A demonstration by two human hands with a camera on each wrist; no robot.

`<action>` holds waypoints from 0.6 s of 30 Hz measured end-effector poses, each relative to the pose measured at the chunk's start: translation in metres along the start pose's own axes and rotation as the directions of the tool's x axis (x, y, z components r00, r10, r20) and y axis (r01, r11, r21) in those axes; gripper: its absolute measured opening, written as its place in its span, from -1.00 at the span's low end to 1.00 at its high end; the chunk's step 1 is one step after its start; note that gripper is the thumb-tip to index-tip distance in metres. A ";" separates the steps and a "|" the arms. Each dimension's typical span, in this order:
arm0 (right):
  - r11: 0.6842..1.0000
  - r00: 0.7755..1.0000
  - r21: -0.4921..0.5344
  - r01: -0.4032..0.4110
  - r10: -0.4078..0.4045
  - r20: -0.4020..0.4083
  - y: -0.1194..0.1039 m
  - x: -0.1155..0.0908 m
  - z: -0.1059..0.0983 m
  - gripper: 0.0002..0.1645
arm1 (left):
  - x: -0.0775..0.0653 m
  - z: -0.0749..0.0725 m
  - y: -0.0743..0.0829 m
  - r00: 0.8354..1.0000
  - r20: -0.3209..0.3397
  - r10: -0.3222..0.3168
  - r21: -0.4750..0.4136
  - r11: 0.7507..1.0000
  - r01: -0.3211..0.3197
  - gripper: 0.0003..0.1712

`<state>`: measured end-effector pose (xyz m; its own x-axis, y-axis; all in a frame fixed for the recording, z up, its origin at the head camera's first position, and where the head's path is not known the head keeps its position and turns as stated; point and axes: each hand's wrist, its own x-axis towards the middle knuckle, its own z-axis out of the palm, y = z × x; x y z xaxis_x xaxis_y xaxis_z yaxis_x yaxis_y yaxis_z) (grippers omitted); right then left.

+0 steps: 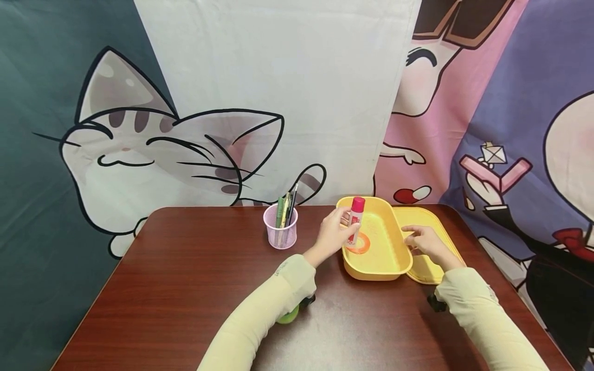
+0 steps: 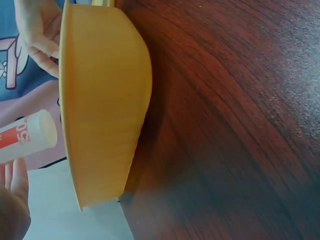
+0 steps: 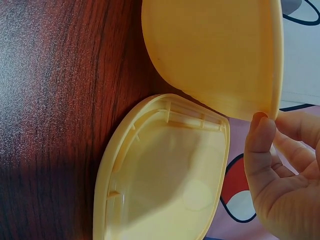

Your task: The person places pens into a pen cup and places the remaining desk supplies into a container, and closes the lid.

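My left hand point(image 1: 331, 232) grips a glue stick point(image 1: 356, 211) with a red cap and white body, held upright over the left side of a yellow plastic box point(image 1: 382, 268). In the left wrist view the white base of the glue stick point(image 2: 35, 132) shows beyond the box wall point(image 2: 105, 100). An orange ring, like a roll of tape point(image 1: 364, 244), lies inside the box, partly behind the glue stick. My right hand point(image 1: 424, 242) pinches the box's right rim between thumb and fingers, as the right wrist view shows. Beneath that hand lies the yellow lid point(image 3: 165, 175), its ribbed inner side up.
A pink mesh pen cup point(image 1: 280, 237) with several pens stands left of the box. A green rounded thing point(image 1: 289, 316) is partly hidden under my left forearm. The brown table point(image 1: 195, 268) ends at a printed cloth backdrop point(image 1: 278, 67).
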<state>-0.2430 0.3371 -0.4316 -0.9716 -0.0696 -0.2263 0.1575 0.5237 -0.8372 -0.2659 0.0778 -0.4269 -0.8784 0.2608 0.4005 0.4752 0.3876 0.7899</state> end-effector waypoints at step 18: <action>1.000 1.000 0.020 0.001 -0.001 0.000 0.004 0.002 -0.001 -0.41 | -0.006 0.016 -0.001 0.931 0.364 0.020 0.215 0.971 -0.105 -0.52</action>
<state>-0.2446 0.3397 -0.4353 -0.9717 -0.0699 -0.2256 0.1602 0.5068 -0.8471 -0.2608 0.0899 -0.4376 -0.7900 0.5723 0.2199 0.5646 0.5393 0.6247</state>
